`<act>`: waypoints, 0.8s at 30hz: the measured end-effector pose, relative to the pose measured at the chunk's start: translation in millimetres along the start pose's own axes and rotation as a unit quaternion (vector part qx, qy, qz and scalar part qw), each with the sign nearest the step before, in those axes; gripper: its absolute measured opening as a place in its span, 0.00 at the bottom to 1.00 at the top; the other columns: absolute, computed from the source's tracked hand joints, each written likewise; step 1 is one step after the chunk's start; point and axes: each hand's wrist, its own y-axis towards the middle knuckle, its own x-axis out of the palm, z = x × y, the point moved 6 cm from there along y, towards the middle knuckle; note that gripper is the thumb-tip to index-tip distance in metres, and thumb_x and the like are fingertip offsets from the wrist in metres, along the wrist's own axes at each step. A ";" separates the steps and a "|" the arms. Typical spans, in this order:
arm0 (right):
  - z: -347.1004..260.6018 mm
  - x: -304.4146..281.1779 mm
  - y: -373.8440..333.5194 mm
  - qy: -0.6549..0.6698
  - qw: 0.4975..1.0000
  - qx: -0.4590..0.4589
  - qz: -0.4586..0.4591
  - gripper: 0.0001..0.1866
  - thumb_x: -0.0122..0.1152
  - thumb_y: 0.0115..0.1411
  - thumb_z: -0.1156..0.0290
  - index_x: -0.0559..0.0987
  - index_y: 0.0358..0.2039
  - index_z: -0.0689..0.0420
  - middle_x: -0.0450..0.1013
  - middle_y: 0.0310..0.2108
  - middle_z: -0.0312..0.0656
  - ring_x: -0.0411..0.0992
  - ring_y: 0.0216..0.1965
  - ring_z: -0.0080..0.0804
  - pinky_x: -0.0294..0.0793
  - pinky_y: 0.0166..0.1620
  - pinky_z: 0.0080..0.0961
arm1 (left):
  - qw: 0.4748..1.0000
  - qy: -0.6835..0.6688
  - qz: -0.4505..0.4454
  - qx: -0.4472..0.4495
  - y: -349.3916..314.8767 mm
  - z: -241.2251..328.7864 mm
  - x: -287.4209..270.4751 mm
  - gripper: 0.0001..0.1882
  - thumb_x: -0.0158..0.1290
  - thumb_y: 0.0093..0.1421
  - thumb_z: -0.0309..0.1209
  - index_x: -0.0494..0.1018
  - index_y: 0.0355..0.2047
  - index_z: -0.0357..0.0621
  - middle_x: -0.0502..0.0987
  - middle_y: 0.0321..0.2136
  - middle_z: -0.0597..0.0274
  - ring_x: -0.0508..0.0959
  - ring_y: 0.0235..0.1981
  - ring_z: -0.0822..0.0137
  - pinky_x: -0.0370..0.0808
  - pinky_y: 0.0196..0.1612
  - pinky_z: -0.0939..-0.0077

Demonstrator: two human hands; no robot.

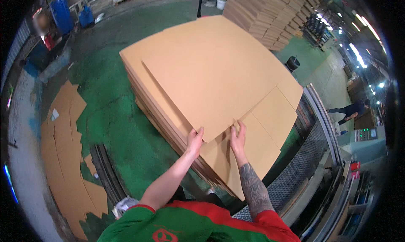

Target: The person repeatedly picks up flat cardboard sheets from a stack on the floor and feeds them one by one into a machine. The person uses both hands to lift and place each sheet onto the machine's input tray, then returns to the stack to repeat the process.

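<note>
A tall stack of flat tan cardboard sheets stands in front of me. Its top cardboard sheet lies askew on the pile, the near edge raised above the sheets below. At this sheet's near left corner my left hand is closed, thumb on top, its other fingers partly hidden beneath. My right hand pinches the near edge a little farther right. Shadow falls on the cardboard under the raised edge.
Cardboard scraps and dark strips lie on the green floor at left. A machine with a ridged metal plate and control panel stands at right. Behind rise stacked cardboard bundles. Another person bends at far right.
</note>
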 end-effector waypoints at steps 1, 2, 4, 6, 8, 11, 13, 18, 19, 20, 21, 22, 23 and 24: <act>8.1 -1.4 -12.0 0.024 0.996 0.073 0.039 0.27 0.57 0.71 0.64 0.68 0.67 0.57 0.65 0.67 0.52 0.62 0.70 0.49 0.64 0.70 0.39 | 0.999 0.007 0.001 0.037 -0.8 17.0 -8.8 0.17 0.54 0.74 0.34 0.72 0.58 0.39 0.80 0.52 0.59 0.78 0.53 0.67 0.76 0.55 0.64; 8.5 -5.0 -22.4 0.076 0.993 0.068 0.064 0.28 0.56 0.72 0.60 0.66 0.68 0.57 0.66 0.66 0.50 0.64 0.69 0.45 0.66 0.68 0.41 | 0.998 0.018 0.010 0.060 -4.7 33.8 -19.6 0.16 0.53 0.74 0.33 0.72 0.57 0.37 0.80 0.52 0.59 0.78 0.54 0.67 0.75 0.57 0.68; 16.4 -4.5 -50.1 0.180 0.971 0.148 0.061 0.31 0.54 0.73 0.53 0.64 0.69 0.58 0.67 0.65 0.49 0.66 0.66 0.42 0.69 0.65 0.45 | 0.995 0.019 0.005 0.099 -21.0 81.6 -57.0 0.15 0.53 0.74 0.33 0.73 0.56 0.37 0.80 0.52 0.60 0.78 0.54 0.68 0.74 0.58 0.69; 18.4 -1.6 -73.9 0.282 0.924 0.254 0.040 0.34 0.53 0.73 0.47 0.65 0.68 0.58 0.67 0.65 0.49 0.67 0.65 0.44 0.70 0.65 0.50 | 0.992 0.022 0.004 0.123 -48.4 136.7 -104.3 0.18 0.53 0.74 0.32 0.70 0.60 0.37 0.79 0.55 0.58 0.77 0.57 0.65 0.73 0.61 0.68; -2.4 12.5 -79.5 0.437 0.857 0.271 -0.029 0.36 0.52 0.72 0.43 0.64 0.69 0.57 0.67 0.66 0.48 0.68 0.65 0.45 0.70 0.64 0.55 | 0.992 0.029 -0.013 0.120 -86.1 186.4 -154.1 0.24 0.52 0.72 0.30 0.65 0.66 0.37 0.76 0.60 0.56 0.76 0.61 0.63 0.71 0.66 0.65; -49.4 44.9 -69.0 0.585 0.755 0.272 -0.116 0.38 0.53 0.70 0.40 0.66 0.68 0.56 0.67 0.67 0.46 0.68 0.66 0.47 0.70 0.64 0.56 | 0.994 0.034 0.023 0.098 -152.9 230.9 -234.6 0.27 0.52 0.71 0.27 0.62 0.68 0.37 0.73 0.63 0.54 0.74 0.64 0.63 0.70 0.68 0.64; -88.6 68.2 -52.9 0.631 0.728 0.198 -0.181 0.32 0.53 0.71 0.46 0.71 0.65 0.57 0.70 0.66 0.45 0.69 0.66 0.45 0.71 0.66 0.51 | 0.991 0.039 0.028 0.127 -201.2 246.4 -285.7 0.27 0.52 0.70 0.27 0.62 0.68 0.38 0.73 0.63 0.54 0.74 0.64 0.63 0.71 0.67 0.66; -150.9 128.2 -48.0 0.536 0.781 0.210 -0.243 0.22 0.57 0.70 0.62 0.77 0.58 0.61 0.76 0.59 0.46 0.71 0.64 0.40 0.68 0.68 0.44 | 0.988 -0.090 0.077 0.097 -266.6 229.6 -377.9 0.26 0.51 0.69 0.25 0.63 0.66 0.40 0.79 0.50 0.59 0.81 0.44 0.67 0.79 0.49 0.72; -164.2 132.6 -44.4 0.528 0.785 0.196 -0.259 0.22 0.58 0.69 0.62 0.77 0.58 0.62 0.76 0.59 0.46 0.71 0.64 0.41 0.68 0.68 0.44 | 0.983 -0.114 0.093 0.107 -271.2 223.3 -385.3 0.26 0.51 0.69 0.26 0.63 0.66 0.41 0.79 0.50 0.58 0.81 0.42 0.66 0.79 0.49 0.71; -182.8 141.7 -40.0 0.532 0.779 0.170 -0.286 0.22 0.59 0.69 0.63 0.77 0.58 0.63 0.76 0.60 0.47 0.71 0.64 0.41 0.67 0.68 0.44 | 0.974 -0.139 0.128 0.123 -272.1 219.8 -393.6 0.25 0.51 0.69 0.27 0.64 0.66 0.41 0.79 0.49 0.58 0.81 0.40 0.65 0.79 0.48 0.69; -198.6 153.0 -34.3 0.517 0.788 0.176 -0.285 0.22 0.58 0.69 0.63 0.77 0.57 0.64 0.75 0.60 0.47 0.71 0.64 0.41 0.67 0.68 0.44 | 0.967 -0.197 0.090 0.135 -268.0 221.9 -397.0 0.26 0.51 0.69 0.29 0.64 0.66 0.41 0.79 0.51 0.57 0.81 0.42 0.63 0.79 0.50 0.67; -205.9 153.8 -22.0 0.519 0.783 0.165 -0.301 0.22 0.58 0.69 0.64 0.77 0.57 0.64 0.75 0.60 0.48 0.71 0.64 0.41 0.67 0.69 0.43 | 0.952 -0.250 0.071 0.162 -262.8 217.5 -387.5 0.26 0.50 0.69 0.31 0.64 0.67 0.41 0.79 0.52 0.56 0.81 0.44 0.62 0.79 0.51 0.64; -222.4 164.9 -13.2 0.525 0.774 0.151 -0.320 0.22 0.58 0.69 0.64 0.77 0.57 0.65 0.74 0.60 0.49 0.71 0.64 0.41 0.66 0.69 0.43 | 0.938 -0.292 0.042 0.180 -254.7 221.9 -384.7 0.26 0.49 0.70 0.33 0.64 0.67 0.41 0.79 0.53 0.56 0.82 0.46 0.60 0.79 0.53 0.62; -237.3 181.6 -5.3 0.515 0.779 0.143 -0.327 0.22 0.58 0.68 0.64 0.76 0.56 0.66 0.74 0.60 0.50 0.70 0.64 0.42 0.66 0.69 0.43 | 0.924 -0.315 0.079 0.204 -247.3 228.5 -390.9 0.28 0.47 0.70 0.37 0.64 0.68 0.40 0.78 0.57 0.52 0.81 0.52 0.55 0.77 0.58 0.58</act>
